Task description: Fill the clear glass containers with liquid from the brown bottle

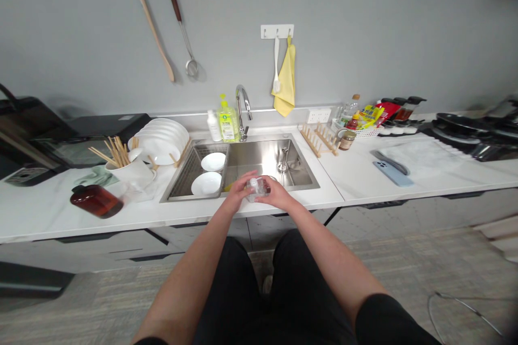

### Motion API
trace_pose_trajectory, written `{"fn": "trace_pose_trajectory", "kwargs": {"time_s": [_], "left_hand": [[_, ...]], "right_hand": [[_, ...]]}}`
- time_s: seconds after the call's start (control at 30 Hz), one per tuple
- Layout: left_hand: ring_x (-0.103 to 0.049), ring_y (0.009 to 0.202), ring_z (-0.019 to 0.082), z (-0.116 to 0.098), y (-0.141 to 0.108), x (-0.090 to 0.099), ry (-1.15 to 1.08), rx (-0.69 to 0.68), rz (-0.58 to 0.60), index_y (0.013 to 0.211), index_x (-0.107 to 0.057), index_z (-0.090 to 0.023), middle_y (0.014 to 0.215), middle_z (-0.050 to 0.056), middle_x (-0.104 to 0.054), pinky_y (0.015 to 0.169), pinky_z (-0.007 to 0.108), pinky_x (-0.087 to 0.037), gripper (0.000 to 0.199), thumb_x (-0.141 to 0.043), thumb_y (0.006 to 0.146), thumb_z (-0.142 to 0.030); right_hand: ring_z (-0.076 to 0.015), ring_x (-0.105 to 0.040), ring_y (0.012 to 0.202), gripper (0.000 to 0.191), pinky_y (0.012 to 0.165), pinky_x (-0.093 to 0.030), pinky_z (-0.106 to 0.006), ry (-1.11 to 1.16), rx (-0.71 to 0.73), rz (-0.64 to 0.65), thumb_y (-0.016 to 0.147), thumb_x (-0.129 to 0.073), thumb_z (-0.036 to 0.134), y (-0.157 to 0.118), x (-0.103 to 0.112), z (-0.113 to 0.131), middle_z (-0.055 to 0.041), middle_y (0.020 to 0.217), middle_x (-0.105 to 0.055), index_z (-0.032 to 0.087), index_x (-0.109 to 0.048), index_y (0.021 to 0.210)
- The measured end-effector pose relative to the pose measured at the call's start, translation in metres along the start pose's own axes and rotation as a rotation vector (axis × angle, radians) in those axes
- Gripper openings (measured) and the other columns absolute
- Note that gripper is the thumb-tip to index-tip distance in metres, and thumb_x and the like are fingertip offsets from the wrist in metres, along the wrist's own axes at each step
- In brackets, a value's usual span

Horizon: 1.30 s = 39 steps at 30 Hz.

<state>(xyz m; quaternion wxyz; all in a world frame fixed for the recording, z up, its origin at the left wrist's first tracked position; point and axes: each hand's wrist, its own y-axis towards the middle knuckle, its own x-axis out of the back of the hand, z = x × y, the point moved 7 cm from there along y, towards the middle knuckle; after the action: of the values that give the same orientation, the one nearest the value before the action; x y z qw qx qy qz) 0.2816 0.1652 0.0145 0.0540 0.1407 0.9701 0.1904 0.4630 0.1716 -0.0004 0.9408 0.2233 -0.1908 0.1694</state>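
Above the front rim of the steel sink [267, 151], a small clear see-through container [256, 187], perhaps a bottle, is held between both hands. My left hand [238, 194] wraps its left side, and my right hand [277, 194] grips it from the right. Its exact kind is hard to make out. Something yellow, mostly hidden, lies in the sink behind my left fingers. Two white bowls [213, 161] sit in the drain basket [186, 164] on the sink's left side.
Behind the sink stand a faucet [244, 113], a yellow-green soap bottle [229, 124] and a white bottle [214, 126]. Plates [162, 143], a chopstick-filled cup [131, 172] and a brown bottle [97, 201] are left. A wooden rack [319, 140] and phone [392, 172] are right.
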Motion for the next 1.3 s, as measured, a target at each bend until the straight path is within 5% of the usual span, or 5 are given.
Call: {"fn": "trace_pose_trajectory", "kwargs": {"time_s": [0.37, 0.57, 0.83, 1.07, 1.3], "left_hand": [[-0.071, 0.131, 0.034, 0.003, -0.001, 0.006, 0.118, -0.026, -0.157, 0.104, -0.081, -0.021, 0.132, 0.014, -0.079, 0.123, 0.053, -0.05, 0.04, -0.098, 0.081, -0.05], [-0.072, 0.106, 0.025, -0.045, 0.003, 0.001, 0.568, -0.146, -0.211, 0.102, -0.077, -0.022, 0.109, 0.007, -0.074, 0.102, 0.041, -0.056, 0.022, -0.085, 0.089, -0.037], [-0.072, 0.093, 0.026, -0.106, 0.013, -0.018, 1.017, -0.187, -0.047, 0.113, -0.076, -0.021, 0.099, 0.007, -0.078, 0.087, 0.039, -0.056, 0.025, -0.079, 0.088, -0.023], [-0.074, 0.087, 0.025, -0.117, 0.016, -0.018, 1.062, -0.114, -0.029, 0.109, -0.078, -0.021, 0.097, 0.007, -0.08, 0.08, 0.038, -0.056, 0.023, -0.083, 0.091, -0.033], [-0.075, 0.078, 0.022, -0.114, 0.018, -0.012, 0.996, -0.028, -0.113, 0.127, -0.079, -0.024, 0.097, 0.005, -0.082, 0.078, 0.035, -0.058, 0.037, -0.082, 0.091, -0.029]], "right_hand": [[-0.0265, -0.073, 0.106, 0.083, 0.095, -0.061, -0.041, -0.003, 0.002, 0.004, 0.075, -0.103, 0.05, -0.002, -0.001, 0.007, -0.0074, 0.127, -0.077, 0.027, -0.064, 0.144], [-0.0245, -0.071, 0.096, 0.081, 0.087, -0.059, -0.037, -0.006, -0.007, -0.01, 0.075, -0.103, 0.051, -0.003, 0.001, 0.005, -0.0071, 0.121, -0.079, 0.025, -0.064, 0.141], [-0.0225, -0.07, 0.089, 0.084, 0.082, -0.057, -0.036, -0.039, -0.026, -0.047, 0.072, -0.106, 0.053, -0.004, 0.004, 0.004, -0.0046, 0.116, -0.079, 0.026, -0.065, 0.14], [-0.0228, -0.07, 0.089, 0.08, 0.082, -0.057, -0.036, -0.043, -0.037, -0.038, 0.073, -0.105, 0.052, -0.004, 0.004, 0.004, -0.0035, 0.111, -0.078, 0.026, -0.066, 0.138], [-0.023, -0.071, 0.09, 0.08, 0.084, -0.058, -0.036, -0.029, -0.044, -0.034, 0.072, -0.104, 0.05, -0.004, 0.004, 0.002, -0.003, 0.112, -0.078, 0.026, -0.065, 0.138]]}}
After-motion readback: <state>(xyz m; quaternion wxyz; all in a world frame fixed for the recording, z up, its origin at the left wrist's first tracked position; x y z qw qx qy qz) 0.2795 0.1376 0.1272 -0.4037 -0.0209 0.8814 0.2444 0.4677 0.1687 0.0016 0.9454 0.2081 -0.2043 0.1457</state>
